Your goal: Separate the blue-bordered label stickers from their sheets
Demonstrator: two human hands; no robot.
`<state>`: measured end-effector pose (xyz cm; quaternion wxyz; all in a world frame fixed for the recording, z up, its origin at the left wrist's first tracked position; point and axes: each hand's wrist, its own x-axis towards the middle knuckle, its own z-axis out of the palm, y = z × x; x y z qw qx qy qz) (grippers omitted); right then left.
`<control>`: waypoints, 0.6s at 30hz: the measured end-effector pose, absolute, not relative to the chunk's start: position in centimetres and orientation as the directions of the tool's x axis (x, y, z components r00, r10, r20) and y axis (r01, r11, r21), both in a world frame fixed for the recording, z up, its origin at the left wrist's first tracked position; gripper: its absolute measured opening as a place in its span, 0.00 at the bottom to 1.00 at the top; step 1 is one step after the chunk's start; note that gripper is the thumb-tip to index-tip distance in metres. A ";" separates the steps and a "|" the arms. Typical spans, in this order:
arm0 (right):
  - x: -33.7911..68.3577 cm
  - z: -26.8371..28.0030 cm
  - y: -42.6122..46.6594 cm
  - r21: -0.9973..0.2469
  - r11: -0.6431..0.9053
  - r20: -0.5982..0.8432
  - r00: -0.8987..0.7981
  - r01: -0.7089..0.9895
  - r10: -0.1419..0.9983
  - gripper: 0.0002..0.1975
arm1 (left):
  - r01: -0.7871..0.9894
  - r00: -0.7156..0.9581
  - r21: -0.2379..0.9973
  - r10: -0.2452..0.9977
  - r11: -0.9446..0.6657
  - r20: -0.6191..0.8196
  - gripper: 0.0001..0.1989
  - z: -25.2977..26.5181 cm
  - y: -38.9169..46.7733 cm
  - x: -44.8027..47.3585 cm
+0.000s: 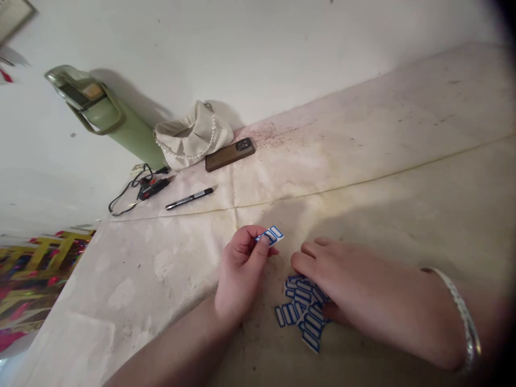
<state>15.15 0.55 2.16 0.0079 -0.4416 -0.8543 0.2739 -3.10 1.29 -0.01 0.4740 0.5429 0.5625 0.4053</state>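
Note:
Between the thumb and fingers of my left hand [244, 263] is a small white label strip [275, 233] with blue-bordered boxes, held above the table. A loose pile of similar blue-and-white label strips [304, 306] lies on the table to the right of that hand. My right hand [342, 274] reaches over the right side of the pile, its fingers bent and the thumb low beside the strips. Part of the pile is covered by this hand, and whether its fingertips grip a strip cannot be made out. A silver bangle [459, 306] circles the right wrist.
A black pen [189, 199] lies beyond my left hand. Farther back are a phone [230, 154], a cream handbag [193, 137] with a pearl strap, a green bottle [124, 126] against the wall, and a black corded tool [153, 187]. The cloth-covered table [161, 263] ends at the left.

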 end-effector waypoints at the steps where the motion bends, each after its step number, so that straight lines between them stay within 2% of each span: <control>1: 15.0 2.1 0.4 -0.463 0.469 -0.221 -0.610 0.752 0.761 0.14 | 0.229 0.041 0.970 0.995 0.082 -0.093 0.06 0.0 1.3 -3.1; 9: 15.6 1.8 1.6 -0.566 0.399 -0.286 -0.626 0.722 0.726 0.07 | 0.240 0.057 0.968 0.995 0.069 -0.086 0.06 -0.2 1.2 -3.2; 14: 16.4 2.6 2.4 -0.613 0.374 -0.322 -0.652 0.697 0.687 0.08 | 0.229 0.071 0.972 0.994 0.059 -0.077 0.06 -0.2 1.2 -3.2; 18: 17.0 2.7 2.7 -0.675 0.329 -0.315 -0.661 0.660 0.681 0.13 | 0.244 0.080 0.969 0.995 0.046 -0.067 0.06 -0.2 1.3 -3.1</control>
